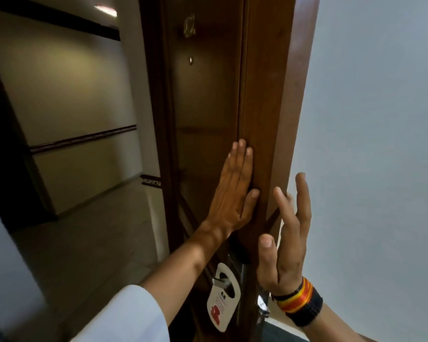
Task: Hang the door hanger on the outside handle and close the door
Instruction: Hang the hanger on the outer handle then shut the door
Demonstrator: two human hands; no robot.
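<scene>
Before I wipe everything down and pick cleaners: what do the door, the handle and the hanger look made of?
Door: looks like dark varnished wood or veneer, with faint grain and a soft sheen. Handle: apparently brushed or polished metal, silvery with highlights. Door hanger: probably coated card or thin plastic, flat and white with red print.

Door hanger print blurred, unreadable

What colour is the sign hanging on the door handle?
The door hanger is white with a red shape near the bottom, seen in the head view.
</scene>
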